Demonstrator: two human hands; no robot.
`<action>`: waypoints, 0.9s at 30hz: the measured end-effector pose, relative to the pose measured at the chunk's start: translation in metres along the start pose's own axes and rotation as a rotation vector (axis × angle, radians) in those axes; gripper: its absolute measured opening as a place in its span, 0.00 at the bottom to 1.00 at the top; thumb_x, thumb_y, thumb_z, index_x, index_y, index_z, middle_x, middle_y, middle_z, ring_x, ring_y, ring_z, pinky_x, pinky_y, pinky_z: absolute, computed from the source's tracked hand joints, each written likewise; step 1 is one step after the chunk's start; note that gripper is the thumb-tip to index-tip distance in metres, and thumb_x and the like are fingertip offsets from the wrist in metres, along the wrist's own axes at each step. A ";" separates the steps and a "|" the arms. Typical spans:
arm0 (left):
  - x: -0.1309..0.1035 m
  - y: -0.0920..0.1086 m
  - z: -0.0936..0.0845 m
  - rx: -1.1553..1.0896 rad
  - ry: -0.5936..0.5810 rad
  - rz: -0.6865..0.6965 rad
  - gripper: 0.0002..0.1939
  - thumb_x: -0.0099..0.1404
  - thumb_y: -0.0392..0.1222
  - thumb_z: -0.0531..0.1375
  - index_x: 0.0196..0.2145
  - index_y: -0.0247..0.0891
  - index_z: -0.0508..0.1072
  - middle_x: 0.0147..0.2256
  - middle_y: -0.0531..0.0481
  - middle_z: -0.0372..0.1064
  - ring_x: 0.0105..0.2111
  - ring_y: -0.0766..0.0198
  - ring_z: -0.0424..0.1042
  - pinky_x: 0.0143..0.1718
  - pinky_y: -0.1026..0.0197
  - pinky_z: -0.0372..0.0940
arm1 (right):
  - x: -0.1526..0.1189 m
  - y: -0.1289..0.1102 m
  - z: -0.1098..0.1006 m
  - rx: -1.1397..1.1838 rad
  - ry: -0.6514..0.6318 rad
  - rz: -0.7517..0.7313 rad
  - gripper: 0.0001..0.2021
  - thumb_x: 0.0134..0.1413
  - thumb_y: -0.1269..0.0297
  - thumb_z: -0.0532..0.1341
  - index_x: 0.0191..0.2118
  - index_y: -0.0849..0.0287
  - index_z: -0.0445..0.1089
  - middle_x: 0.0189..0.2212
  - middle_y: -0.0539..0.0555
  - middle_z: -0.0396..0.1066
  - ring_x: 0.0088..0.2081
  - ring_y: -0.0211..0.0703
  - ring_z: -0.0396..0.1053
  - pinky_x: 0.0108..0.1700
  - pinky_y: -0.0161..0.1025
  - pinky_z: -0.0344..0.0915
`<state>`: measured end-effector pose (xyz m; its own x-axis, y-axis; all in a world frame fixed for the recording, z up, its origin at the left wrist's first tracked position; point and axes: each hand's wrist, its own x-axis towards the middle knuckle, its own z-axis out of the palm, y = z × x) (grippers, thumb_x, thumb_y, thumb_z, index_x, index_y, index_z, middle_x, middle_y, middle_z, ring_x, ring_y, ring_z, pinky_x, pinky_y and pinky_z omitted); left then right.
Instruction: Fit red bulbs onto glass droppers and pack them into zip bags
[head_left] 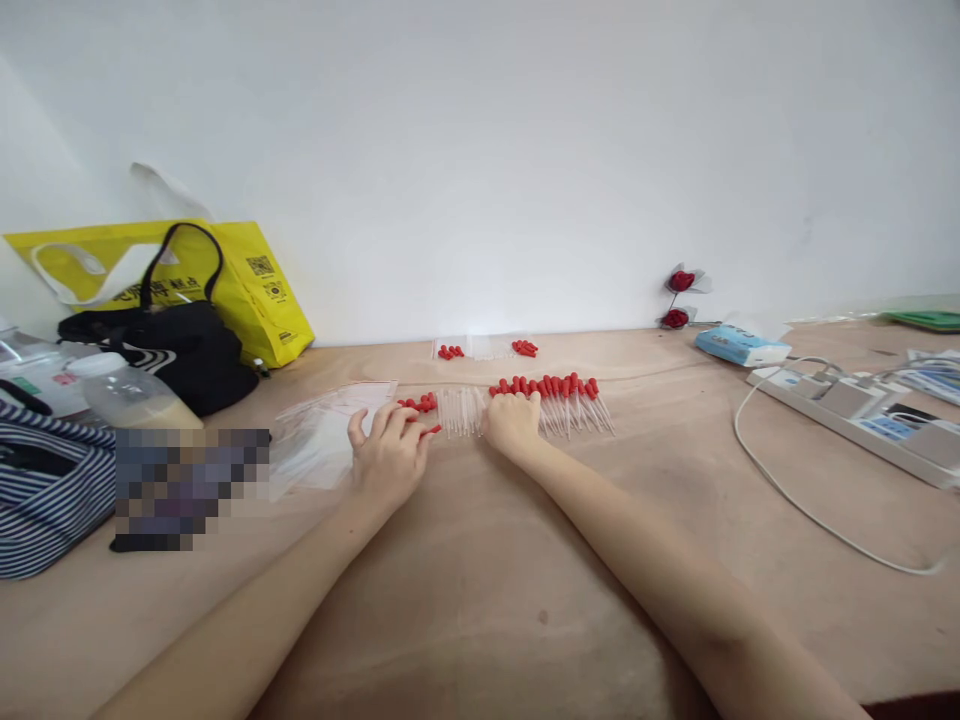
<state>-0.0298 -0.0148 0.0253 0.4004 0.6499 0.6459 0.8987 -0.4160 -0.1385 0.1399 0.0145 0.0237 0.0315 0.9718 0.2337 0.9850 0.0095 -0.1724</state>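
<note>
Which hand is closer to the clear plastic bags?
Left. The left hand is at the right edge of the clear plastic bags; the right hand is farther right, at the row of red-topped sticks.

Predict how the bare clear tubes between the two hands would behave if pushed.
The clear tubes look slim and straight, so probably stiff and light. Lying side by side on the table, they might roll if nudged.

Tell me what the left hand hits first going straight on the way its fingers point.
Likely the small cluster of red pieces just ahead of the left hand; depth is unclear, so it may already be touching them.
</note>
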 end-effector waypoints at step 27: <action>-0.008 0.035 0.010 -0.399 -0.157 0.224 0.09 0.63 0.40 0.51 0.32 0.40 0.70 0.38 0.50 0.71 0.42 0.60 0.65 0.45 0.52 0.51 | -0.058 0.083 -0.005 0.179 -0.022 -0.399 0.08 0.52 0.60 0.55 0.30 0.59 0.64 0.31 0.53 0.67 0.37 0.42 0.61 0.37 0.38 0.47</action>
<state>-0.0002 -0.0279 0.0073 0.6262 0.5920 0.5073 0.6610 -0.7482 0.0572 0.2207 -0.0421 0.0004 -0.3509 0.8885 0.2958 0.8743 0.4240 -0.2364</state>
